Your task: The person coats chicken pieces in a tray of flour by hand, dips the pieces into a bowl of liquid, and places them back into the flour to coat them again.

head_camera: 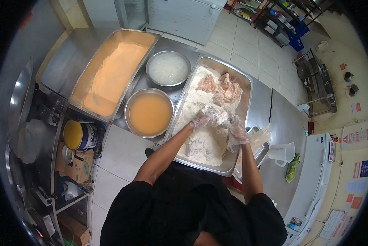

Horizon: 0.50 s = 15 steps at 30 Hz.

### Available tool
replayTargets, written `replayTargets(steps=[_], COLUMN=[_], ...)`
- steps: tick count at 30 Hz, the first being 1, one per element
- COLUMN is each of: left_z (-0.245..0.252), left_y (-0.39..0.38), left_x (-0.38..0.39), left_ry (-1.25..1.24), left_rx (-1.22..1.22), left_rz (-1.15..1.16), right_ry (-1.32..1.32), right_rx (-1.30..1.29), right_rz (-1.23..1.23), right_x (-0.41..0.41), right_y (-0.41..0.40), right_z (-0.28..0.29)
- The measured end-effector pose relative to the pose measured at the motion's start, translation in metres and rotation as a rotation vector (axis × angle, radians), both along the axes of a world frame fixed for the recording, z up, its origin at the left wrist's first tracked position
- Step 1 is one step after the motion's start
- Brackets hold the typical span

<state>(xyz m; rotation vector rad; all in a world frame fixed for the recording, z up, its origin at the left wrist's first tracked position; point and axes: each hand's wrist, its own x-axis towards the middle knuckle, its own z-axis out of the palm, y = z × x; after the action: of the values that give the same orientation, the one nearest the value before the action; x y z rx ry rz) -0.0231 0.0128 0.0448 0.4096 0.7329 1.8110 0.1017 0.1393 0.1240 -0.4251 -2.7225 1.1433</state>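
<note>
A deep steel pan [244, 123] of white flour [191, 101] lies in front of me. Both hands wear clear plastic gloves. My left hand [201, 119] and my right hand [237, 130] are on either side of a flour-coated piece, seemingly meat [216, 114], and grip it between them. Raw, partly floured meat [230, 89] rests at the pan's far end. Another floured lump [197, 146] lies at the near end. Left of the pan stand a steel bowl of orange liquid [150, 113] and a steel bowl of cloudy whitish liquid [168, 68].
A long steel pan of orange powder [117, 78] stands at the far left. To the right are a smaller steel tray [265, 150], a translucent plastic jug [281, 152] and a green cloth [292, 168]. Below left, a shelf holds a yellow-lidded tub [73, 135].
</note>
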Motion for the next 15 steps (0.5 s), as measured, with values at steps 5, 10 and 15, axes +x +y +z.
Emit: replayTargets(steps=[5,10,15], left_z=[-0.033,-0.027,0.006], left_y=[0.022,0.011,0.013], left_x=[0.004,0.004,0.009], left_ry=[0.640,0.638,0.666], left_rx=[-0.131,0.016,-0.026], left_rz=[0.014,0.062,0.198], right_ry=[0.007,0.108,-0.308], right_rx=[-0.438,-0.715,-0.480], right_rz=[-0.025,-0.065,-0.170], right_x=[0.029,0.011,0.004], right_y=[0.074,0.015,0.005], right_z=[-0.105,-0.006,-0.019])
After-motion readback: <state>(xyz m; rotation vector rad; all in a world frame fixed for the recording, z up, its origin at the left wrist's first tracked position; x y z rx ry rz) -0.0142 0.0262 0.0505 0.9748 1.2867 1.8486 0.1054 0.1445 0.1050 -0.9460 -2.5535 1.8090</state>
